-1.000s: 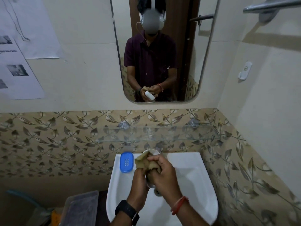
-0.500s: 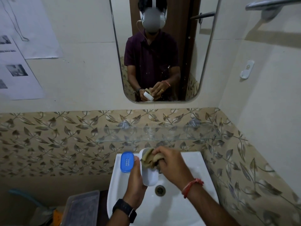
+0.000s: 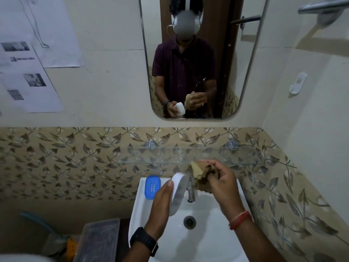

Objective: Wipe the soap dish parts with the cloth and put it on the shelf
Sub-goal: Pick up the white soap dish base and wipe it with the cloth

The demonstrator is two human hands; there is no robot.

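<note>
Wiping step. White base (image 3: 178,193) clasped edgewise in left hand (image 3: 162,201) above sink (image 3: 217,235); cloth (image 3: 198,172) bunched in right hand (image 3: 217,178), 2 o'clock, apart. Blue insert (image 3: 152,187), 10 o'clock: likely next.

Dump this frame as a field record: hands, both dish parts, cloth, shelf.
left hand: grips white dish part, held on edge over the sink
right hand: grips bunched cloth beside the white part, tap showing between them
blue dish part: lies on the sink's rear left corner, untouched
glass shelf: on the wall above the sink, neither dish part on it
stage: wiping; placing not yet done
</note>
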